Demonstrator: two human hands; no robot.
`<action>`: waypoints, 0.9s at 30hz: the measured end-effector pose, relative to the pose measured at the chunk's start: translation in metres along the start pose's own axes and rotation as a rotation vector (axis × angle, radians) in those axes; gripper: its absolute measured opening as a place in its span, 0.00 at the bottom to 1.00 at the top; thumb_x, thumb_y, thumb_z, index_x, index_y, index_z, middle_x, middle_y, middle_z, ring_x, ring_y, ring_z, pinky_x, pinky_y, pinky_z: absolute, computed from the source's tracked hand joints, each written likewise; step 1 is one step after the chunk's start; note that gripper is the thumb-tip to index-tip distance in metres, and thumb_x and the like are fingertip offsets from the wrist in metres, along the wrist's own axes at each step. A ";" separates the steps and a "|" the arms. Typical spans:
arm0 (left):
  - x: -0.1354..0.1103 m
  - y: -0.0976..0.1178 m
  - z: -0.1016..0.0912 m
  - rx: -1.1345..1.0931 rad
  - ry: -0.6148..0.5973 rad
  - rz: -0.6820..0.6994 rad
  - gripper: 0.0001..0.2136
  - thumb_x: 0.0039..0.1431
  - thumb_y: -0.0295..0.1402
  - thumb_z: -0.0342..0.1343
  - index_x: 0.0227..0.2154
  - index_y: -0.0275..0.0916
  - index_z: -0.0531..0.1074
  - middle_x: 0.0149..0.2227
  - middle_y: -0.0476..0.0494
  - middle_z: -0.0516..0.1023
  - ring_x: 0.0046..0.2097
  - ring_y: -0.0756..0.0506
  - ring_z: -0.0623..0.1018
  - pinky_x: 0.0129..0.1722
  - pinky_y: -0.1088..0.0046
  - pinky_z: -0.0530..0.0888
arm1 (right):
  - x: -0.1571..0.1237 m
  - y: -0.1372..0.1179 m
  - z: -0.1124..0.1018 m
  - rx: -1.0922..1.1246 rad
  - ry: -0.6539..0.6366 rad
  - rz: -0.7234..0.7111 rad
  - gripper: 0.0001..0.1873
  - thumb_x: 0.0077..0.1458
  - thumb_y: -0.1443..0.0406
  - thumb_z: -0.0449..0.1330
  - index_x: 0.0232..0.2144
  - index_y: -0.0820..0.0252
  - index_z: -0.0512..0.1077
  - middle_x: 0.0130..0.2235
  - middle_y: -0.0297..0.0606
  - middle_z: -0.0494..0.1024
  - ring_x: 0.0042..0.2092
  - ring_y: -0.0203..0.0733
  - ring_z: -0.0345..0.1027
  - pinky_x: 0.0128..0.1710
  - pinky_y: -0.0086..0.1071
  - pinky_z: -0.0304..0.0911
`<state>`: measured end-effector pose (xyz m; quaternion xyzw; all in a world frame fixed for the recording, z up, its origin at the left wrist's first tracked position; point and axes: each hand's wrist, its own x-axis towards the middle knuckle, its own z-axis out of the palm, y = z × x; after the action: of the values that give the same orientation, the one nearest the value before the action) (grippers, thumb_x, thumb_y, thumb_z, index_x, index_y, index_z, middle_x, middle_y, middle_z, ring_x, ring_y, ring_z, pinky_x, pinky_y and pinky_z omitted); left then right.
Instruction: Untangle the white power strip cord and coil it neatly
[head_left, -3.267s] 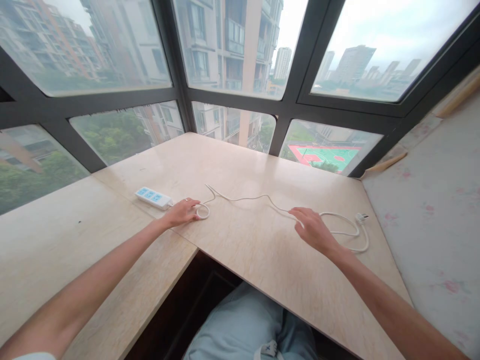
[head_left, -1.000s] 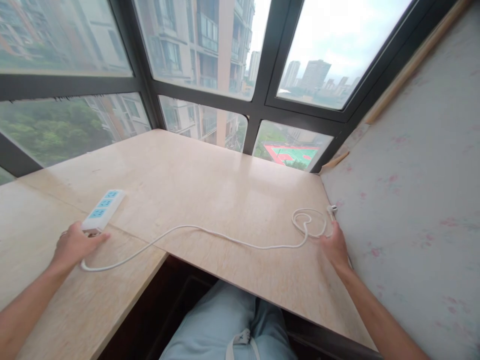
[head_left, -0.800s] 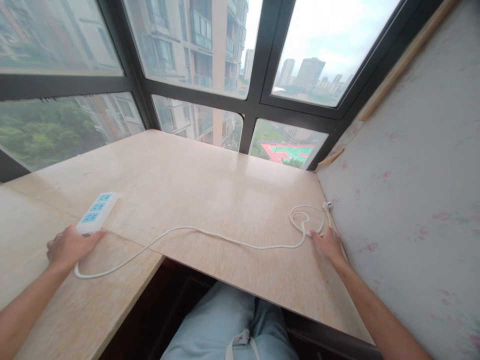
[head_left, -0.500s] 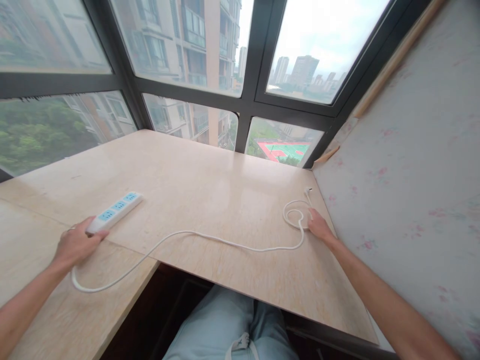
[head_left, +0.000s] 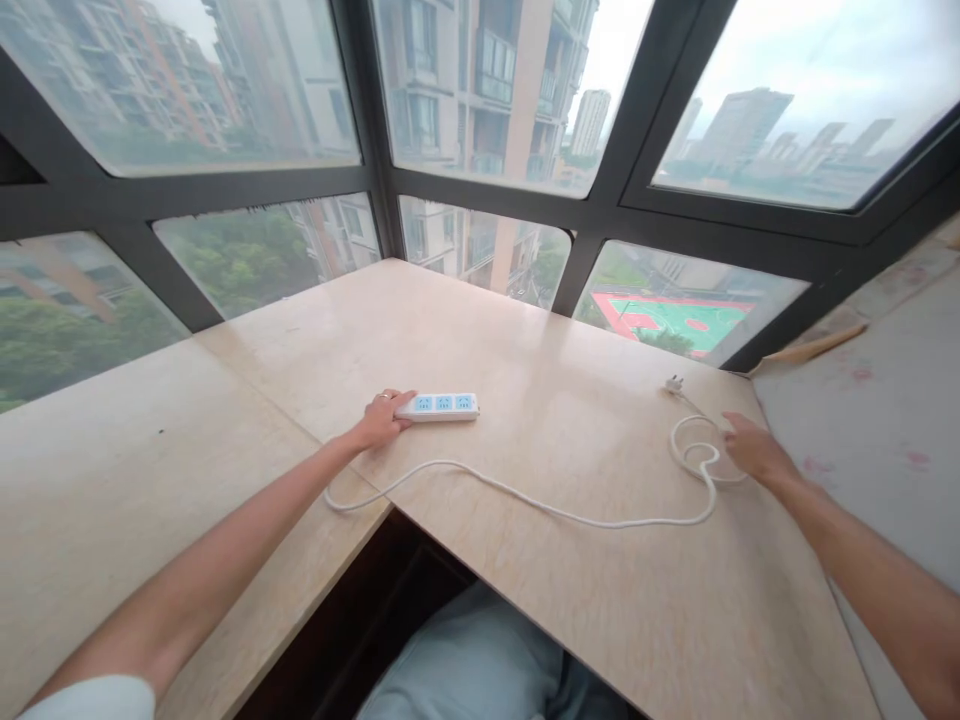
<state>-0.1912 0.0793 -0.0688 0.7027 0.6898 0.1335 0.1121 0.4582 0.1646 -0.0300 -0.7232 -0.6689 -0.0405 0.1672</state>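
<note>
A white power strip [head_left: 441, 408] with three blue socket panels lies lengthwise on the stone-look ledge [head_left: 540, 450]. My left hand [head_left: 382, 420], with a ring on one finger, is closed around the strip's left end. From there the white cord [head_left: 517, 490] bends near the front edge and snakes right into a loose coil. My right hand [head_left: 754, 450] is at the coil's right side, fingers curled against the cord; their undersides are hidden. Beyond the coil, the plug [head_left: 673, 385] rests on the ledge with its prongs pointing up and away.
Dark window frames [head_left: 480, 190] line the back of the ledge. A papered wall [head_left: 892, 460] with a peeling edge bounds the right. The ledge's front has a cut-out corner, where my legs [head_left: 465, 655] show below.
The view has turned left. My left hand has shifted the power strip forward and turned it from a slant to nearly level across the view. My right hand stays by the coil.
</note>
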 end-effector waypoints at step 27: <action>-0.042 0.108 0.036 -0.068 0.206 -0.259 0.33 0.52 0.32 0.56 0.61 0.27 0.58 0.64 0.25 0.60 0.66 0.32 0.57 0.62 0.51 0.61 | -0.076 -0.295 0.040 0.102 -0.536 -0.414 0.28 0.55 0.53 0.57 0.55 0.57 0.64 0.50 0.46 0.72 0.52 0.50 0.65 0.46 0.35 0.60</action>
<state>-0.0782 0.0355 -0.0669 0.5863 0.7776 0.2125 0.0805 0.1544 0.1179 -0.0335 -0.5476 -0.8229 0.1514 0.0097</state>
